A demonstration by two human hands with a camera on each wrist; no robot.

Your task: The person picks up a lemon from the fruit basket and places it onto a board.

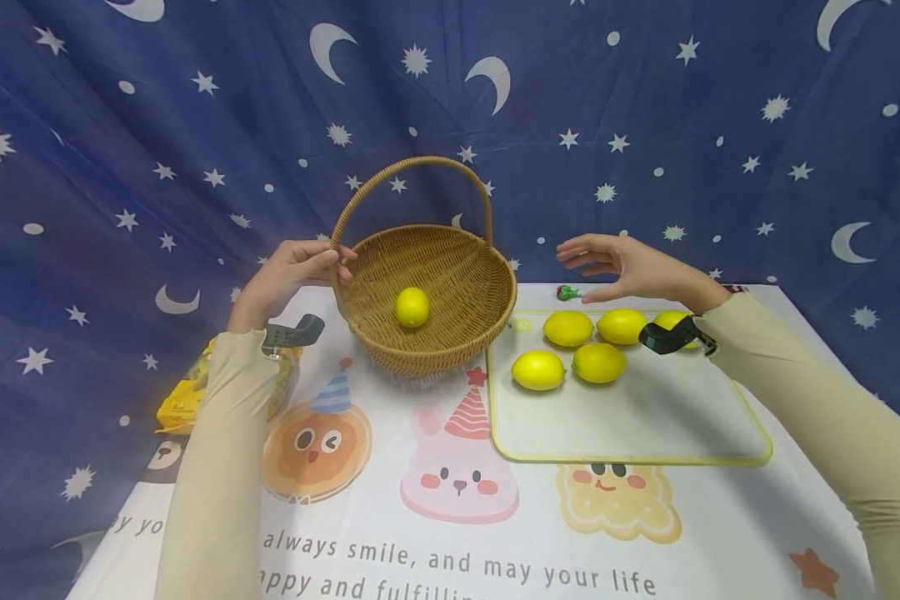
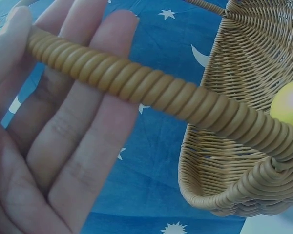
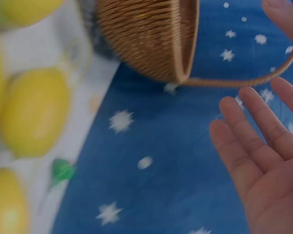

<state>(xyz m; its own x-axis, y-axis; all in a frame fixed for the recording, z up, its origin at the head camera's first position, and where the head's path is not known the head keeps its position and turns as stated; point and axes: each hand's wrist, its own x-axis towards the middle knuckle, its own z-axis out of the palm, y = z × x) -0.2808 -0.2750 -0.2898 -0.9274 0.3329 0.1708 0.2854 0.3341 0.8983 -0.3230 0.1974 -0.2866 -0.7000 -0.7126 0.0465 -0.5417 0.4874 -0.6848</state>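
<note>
My left hand holds the side of the arched handle of a brown wicker basket. In the left wrist view the thumb lies against the handle, with the fingers behind it. The basket is tilted so that its opening faces me, and one lemon sits inside. To the basket's right, my right hand is raised with nothing in it, fingers spread and relaxed. Below that hand, several lemons lie on a white board with a yellow edge.
A small green object lies behind the board, near the right thumb. A yellow package stands at the left, partly behind the left sleeve. Behind the table hangs a blue curtain with moons and stars. A printed white cloth covers the table.
</note>
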